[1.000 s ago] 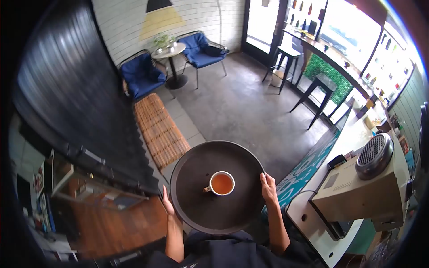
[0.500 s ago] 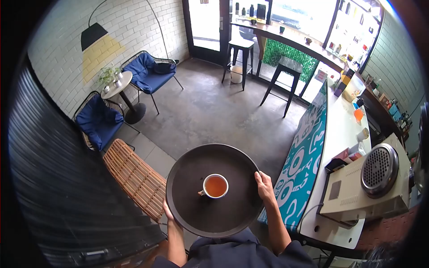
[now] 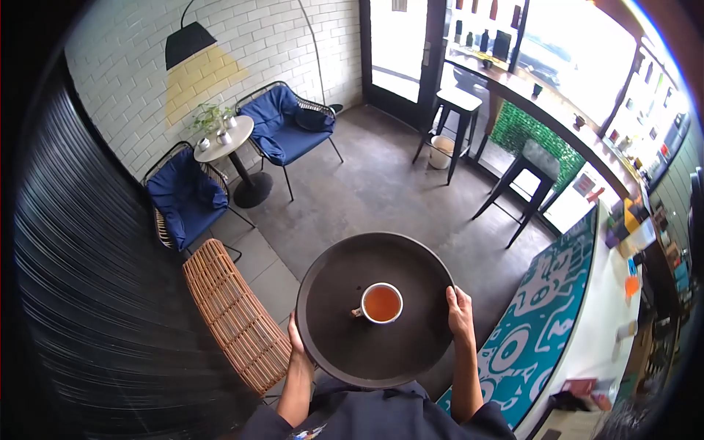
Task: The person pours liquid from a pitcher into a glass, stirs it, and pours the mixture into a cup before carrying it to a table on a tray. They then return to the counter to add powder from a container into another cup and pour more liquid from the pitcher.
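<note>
A round dark serving tray (image 3: 337, 345) is held level in front of my body. On it, a little right of the middle, stands a cup (image 3: 382, 303) filled with amber-brown tea, its handle pointing left. My left hand (image 3: 296, 339) grips the tray's left rim, with most of its fingers hidden beneath. At the right rim my right hand (image 3: 460, 312) is closed on the edge, the thumb on top. Neither hand touches the cup.
A slatted rattan bench (image 3: 235, 315) lies to the left, beside a black corrugated shutter (image 3: 95, 257). Ahead are blue-cushioned chairs (image 3: 293, 125), a small round table (image 3: 238, 133) with plants and black stools (image 3: 532, 172). A teal-patterned counter (image 3: 528, 330) runs along the right.
The view has turned left and moved forward, so the chairs and stools appear further right and the machine on the counter has left view. Both hands still hold the tray.
</note>
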A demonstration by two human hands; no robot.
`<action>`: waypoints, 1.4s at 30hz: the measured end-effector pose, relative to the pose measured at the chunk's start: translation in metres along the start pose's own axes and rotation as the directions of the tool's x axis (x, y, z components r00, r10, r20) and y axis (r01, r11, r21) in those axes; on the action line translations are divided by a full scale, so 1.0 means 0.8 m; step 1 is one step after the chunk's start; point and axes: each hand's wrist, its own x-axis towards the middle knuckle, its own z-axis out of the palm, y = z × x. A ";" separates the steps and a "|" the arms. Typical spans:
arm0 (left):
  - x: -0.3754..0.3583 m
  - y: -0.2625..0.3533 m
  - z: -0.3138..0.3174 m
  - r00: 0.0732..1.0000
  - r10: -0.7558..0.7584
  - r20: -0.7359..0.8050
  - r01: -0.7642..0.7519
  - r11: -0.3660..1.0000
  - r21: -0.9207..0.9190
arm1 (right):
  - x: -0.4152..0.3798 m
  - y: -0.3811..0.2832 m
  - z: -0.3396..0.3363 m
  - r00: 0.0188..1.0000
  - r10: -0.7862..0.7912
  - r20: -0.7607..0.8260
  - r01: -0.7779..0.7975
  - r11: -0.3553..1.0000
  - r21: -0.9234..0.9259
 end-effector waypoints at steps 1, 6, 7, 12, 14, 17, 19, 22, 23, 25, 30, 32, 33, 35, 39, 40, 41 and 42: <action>0.013 0.000 0.010 1.000 0.001 0.020 -0.001 1.000 0.016 | 0.020 0.002 0.002 1.000 0.010 0.015 -0.010 1.000 -0.004; 0.092 0.009 0.070 0.998 0.029 0.059 -0.026 0.998 -0.053 | 0.116 -0.023 0.015 0.999 -0.010 0.035 0.010 1.000 0.005; 0.107 0.011 0.074 0.999 -0.006 0.034 0.008 0.998 -0.061 | 0.136 -0.012 0.020 0.999 -0.036 0.023 0.035 0.998 0.043; 0.190 0.014 0.114 0.999 -0.047 0.003 0.047 0.998 -0.029 | 0.219 -0.015 0.030 0.999 0.049 -0.008 -0.048 0.994 0.096; 0.234 0.014 0.129 0.996 -0.076 0.044 0.077 0.996 -0.032 | 0.251 -0.027 0.033 0.999 0.035 -0.039 -0.029 0.990 0.140; 0.292 0.013 0.170 0.983 -0.135 0.127 0.136 0.991 -0.006 | 0.296 -0.028 0.029 0.994 0.056 -0.091 -0.050 0.996 0.069; 0.333 0.013 0.208 0.966 -0.178 0.188 0.177 0.984 0.022 | 0.332 -0.025 0.027 0.988 0.041 -0.150 -0.038 0.999 0.020; 0.395 0.006 0.245 0.970 -0.191 0.152 0.182 0.981 0.068 | 0.380 -0.040 0.020 0.977 0.037 -0.211 -0.035 0.999 0.013; 0.419 0.004 0.248 0.971 -0.197 0.136 0.190 0.980 0.064 | 0.396 -0.040 0.019 0.969 0.043 -0.242 -0.034 0.999 0.041; 0.475 0.004 0.259 0.965 -0.216 0.146 0.207 0.975 0.075 | 0.428 -0.045 0.015 0.957 0.075 -0.279 -0.059 0.996 0.065; 0.545 0.003 0.333 0.883 -0.410 0.229 0.405 0.912 0.072 | 0.486 -0.039 0.001 0.933 0.071 -0.353 -0.052 0.997 0.062; 0.579 -0.005 0.346 0.888 -0.387 0.246 0.369 0.922 0.120 | 0.510 -0.036 -0.005 0.924 0.069 -0.375 -0.039 0.995 0.087; 0.595 -0.009 0.349 0.902 -0.349 0.253 0.320 0.935 0.152 | 0.523 -0.032 -0.007 0.919 0.074 -0.387 -0.044 0.995 0.085; 0.630 -0.018 0.355 0.887 -0.388 0.253 0.357 0.921 0.158 | 0.550 -0.026 -0.012 0.906 0.096 -0.413 -0.039 0.989 0.144; 0.684 -0.036 0.378 0.905 -0.402 0.140 0.390 0.915 0.105 | 0.603 -0.040 -0.022 0.899 0.144 -0.415 -0.040 0.968 0.248; 0.696 -0.039 0.387 0.907 -0.397 0.140 0.384 0.917 0.110 | 0.617 -0.043 -0.023 0.900 0.143 -0.412 -0.037 0.966 0.254; 0.708 -0.043 0.399 0.905 -0.403 0.133 0.387 0.912 0.133 | 0.632 -0.044 -0.027 0.899 0.151 -0.412 -0.040 0.963 0.266; 0.723 -0.048 0.411 0.903 -0.411 0.127 0.391 0.907 0.157 | 0.648 -0.042 -0.032 0.896 0.158 -0.414 -0.041 0.960 0.278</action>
